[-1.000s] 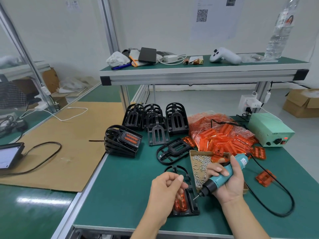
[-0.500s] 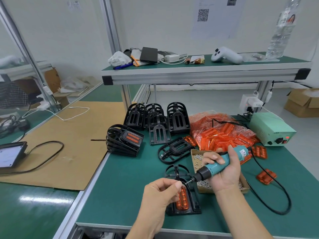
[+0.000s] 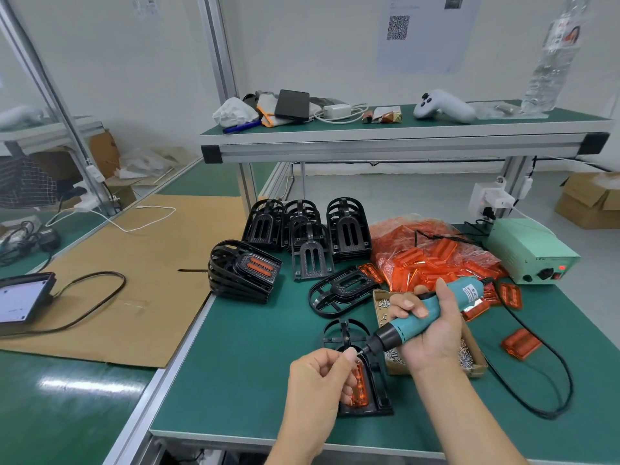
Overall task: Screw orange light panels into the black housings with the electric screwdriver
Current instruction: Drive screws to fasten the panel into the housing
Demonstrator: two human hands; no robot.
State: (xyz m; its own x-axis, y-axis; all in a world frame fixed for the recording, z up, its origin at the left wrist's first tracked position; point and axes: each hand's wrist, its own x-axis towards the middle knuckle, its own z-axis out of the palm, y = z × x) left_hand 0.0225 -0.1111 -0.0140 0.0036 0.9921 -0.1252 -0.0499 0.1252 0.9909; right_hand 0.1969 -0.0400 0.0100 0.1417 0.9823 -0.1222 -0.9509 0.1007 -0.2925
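We are looking down at a green workbench (image 3: 241, 370) with an upper shelf (image 3: 385, 142) across its back and white walls beyond; a brown cardboard sheet (image 3: 141, 263) is lying on the neighbouring bench to our left. The black housing (image 3: 377, 394) we are working on is lying flat at the near edge of the bench, with an orange light panel (image 3: 360, 391) seated in it. Our left hand (image 3: 318, 384) is hovering over it, thumb and forefinger pinching something tiny at the screwdriver's tip, too small to identify; the other fingers are curling in. Our right hand (image 3: 432, 330) is wrapping its fingers around the teal electric screwdriver (image 3: 426, 317), tilting it down and left so the bit is meeting that pinch just above the housing. A cardboard box of screws (image 3: 469, 360) is sitting just beside the right hand; behind it, a bag of orange panels (image 3: 432, 260) and stacks of empty housings (image 3: 308, 229) are waiting; a pale green power supply (image 3: 530, 256) is standing at the right.
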